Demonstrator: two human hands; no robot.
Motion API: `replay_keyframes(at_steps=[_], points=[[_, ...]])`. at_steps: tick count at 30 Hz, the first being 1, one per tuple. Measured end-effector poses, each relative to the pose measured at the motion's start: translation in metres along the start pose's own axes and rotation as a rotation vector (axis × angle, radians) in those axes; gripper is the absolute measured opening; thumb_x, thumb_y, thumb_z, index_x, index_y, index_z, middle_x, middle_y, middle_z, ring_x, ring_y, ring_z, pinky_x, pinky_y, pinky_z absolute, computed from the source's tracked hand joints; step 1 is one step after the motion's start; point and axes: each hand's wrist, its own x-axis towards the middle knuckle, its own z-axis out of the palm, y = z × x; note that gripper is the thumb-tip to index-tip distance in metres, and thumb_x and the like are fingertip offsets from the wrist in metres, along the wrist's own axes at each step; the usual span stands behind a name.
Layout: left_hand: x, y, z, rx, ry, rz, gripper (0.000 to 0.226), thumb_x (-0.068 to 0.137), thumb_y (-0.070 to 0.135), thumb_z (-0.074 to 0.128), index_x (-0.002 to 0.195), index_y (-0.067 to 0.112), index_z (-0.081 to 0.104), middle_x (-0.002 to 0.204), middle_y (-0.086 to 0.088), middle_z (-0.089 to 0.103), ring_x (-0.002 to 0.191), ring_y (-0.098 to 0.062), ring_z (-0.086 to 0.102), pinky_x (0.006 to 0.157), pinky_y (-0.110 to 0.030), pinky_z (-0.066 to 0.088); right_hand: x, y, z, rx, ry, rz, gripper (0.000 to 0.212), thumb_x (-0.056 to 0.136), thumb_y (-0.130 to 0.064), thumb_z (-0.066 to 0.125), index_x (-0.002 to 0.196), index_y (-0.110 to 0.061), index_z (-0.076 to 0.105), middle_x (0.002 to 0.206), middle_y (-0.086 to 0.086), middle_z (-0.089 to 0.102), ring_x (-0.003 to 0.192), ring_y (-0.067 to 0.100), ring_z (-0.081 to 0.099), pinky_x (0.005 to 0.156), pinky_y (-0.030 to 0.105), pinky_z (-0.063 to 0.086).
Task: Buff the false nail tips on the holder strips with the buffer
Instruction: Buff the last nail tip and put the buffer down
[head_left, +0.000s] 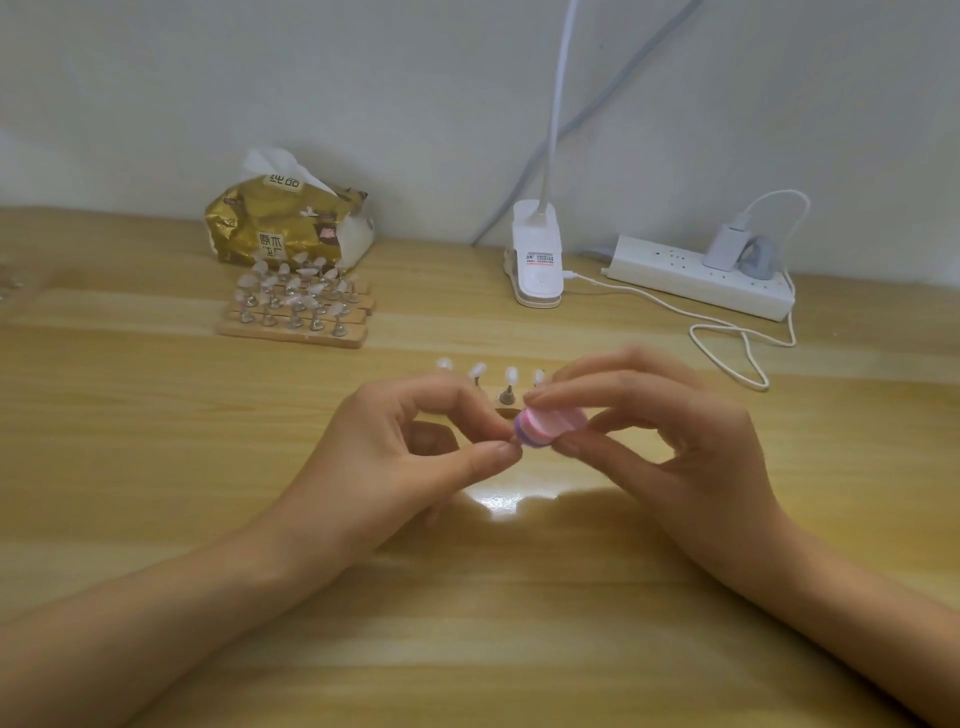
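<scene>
glossy light wood-grain table (156, 415), matt pale wooden holder strips (291, 335), shiny gold crinkled plastic tissue pack (275, 228), smooth white plastic power strip (696, 280)

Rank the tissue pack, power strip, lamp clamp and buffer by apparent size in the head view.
1. tissue pack
2. power strip, longer but thinner
3. lamp clamp
4. buffer, smallest though nearest the camera, and partly hidden
</scene>
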Motion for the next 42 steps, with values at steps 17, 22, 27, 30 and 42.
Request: replay_keyframes(at_steps=[17, 22, 27, 30, 42], points=[[0.000, -0.004, 0.000, 0.039, 0.001, -0.039, 0.021, 0.064, 0.039, 0.082, 0.064, 0.025, 0.067, 0.049, 0.006, 0.053, 0.039, -0.010, 0.041, 0.042, -0.018, 0.030, -0.001, -0.006, 0.003, -0.074, -0.016, -0.059, 0.020, 0.085, -0.007, 0.075, 0.105, -0.011, 0.076, 0.102, 0.001, 0.071, 0.094, 0.014, 0.068, 0.075, 0.032, 0.055], [0.002, -0.004, 0.000, 0.027, -0.014, -0.036, 0.017, 0.064, 0.037, 0.080, 0.064, 0.027, 0.067, 0.052, 0.011, 0.055, 0.039, -0.007, 0.042, 0.042, -0.017, 0.032, -0.002, -0.007, 0.003, -0.083, -0.046, -0.123, 0.017, 0.087, -0.011, 0.074, 0.103, -0.012, 0.076, 0.103, 0.001, 0.071, 0.095, 0.013, 0.068, 0.079, 0.025, 0.054], [0.001, -0.002, 0.000, 0.024, -0.014, -0.034, 0.018, 0.060, 0.042, 0.078, 0.063, 0.028, 0.068, 0.060, 0.011, 0.060, 0.041, -0.007, 0.044, 0.041, -0.020, 0.033, -0.005, -0.010, 0.012, -0.095, -0.116, -0.154, 0.013, 0.088, -0.013, 0.074, 0.100, -0.012, 0.077, 0.102, 0.001, 0.072, 0.094, 0.016, 0.068, 0.081, 0.029, 0.053], [0.001, -0.002, 0.000, 0.043, -0.007, -0.045, 0.020, 0.063, 0.039, 0.082, 0.065, 0.024, 0.068, 0.058, 0.007, 0.059, 0.040, -0.009, 0.043, 0.042, -0.020, 0.033, -0.003, -0.006, 0.004, -0.089, -0.055, -0.111, 0.015, 0.088, -0.010, 0.074, 0.102, -0.012, 0.076, 0.103, 0.001, 0.071, 0.095, 0.013, 0.067, 0.079, 0.025, 0.053], [0.001, -0.003, -0.001, 0.025, -0.016, -0.038, 0.022, 0.062, 0.043, 0.079, 0.065, 0.024, 0.068, 0.058, 0.007, 0.058, 0.039, -0.011, 0.043, 0.042, -0.021, 0.033, -0.001, -0.007, 0.005, -0.134, -0.048, -0.111, 0.015, 0.087, -0.010, 0.072, 0.101, -0.011, 0.076, 0.101, 0.002, 0.071, 0.091, 0.017, 0.067, 0.077, 0.029, 0.054]])
